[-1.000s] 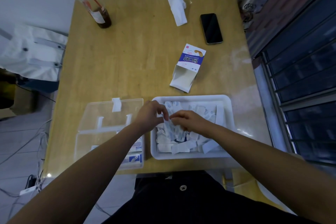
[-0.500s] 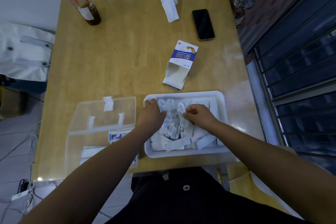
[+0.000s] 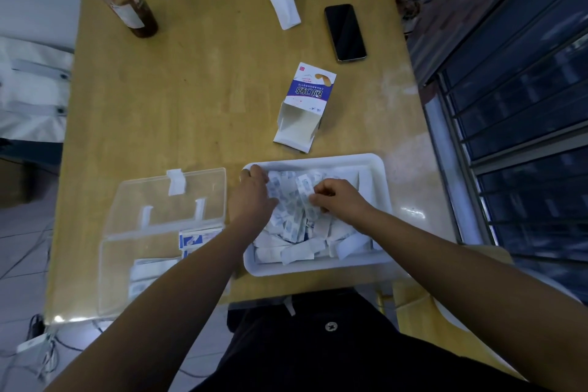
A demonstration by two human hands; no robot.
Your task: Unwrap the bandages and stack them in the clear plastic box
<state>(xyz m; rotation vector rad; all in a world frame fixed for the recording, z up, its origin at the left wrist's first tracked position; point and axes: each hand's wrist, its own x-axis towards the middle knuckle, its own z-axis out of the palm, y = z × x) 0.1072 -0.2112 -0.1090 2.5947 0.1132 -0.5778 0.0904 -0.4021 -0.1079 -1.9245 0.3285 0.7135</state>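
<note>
The fingers of our right hand are curled and pinch one wrapped bandage above the pile of bandages in the white tray. Our left hand rests on the pile's left side, fingers bent down; we cannot tell whether they grip anything. Just left of the tray, the clear plastic box stands open, with stacked bandages inside.

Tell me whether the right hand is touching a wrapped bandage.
Touching. The head view shows the fingers of the right hand pinching a wrapped bandage over the white tray.
</note>
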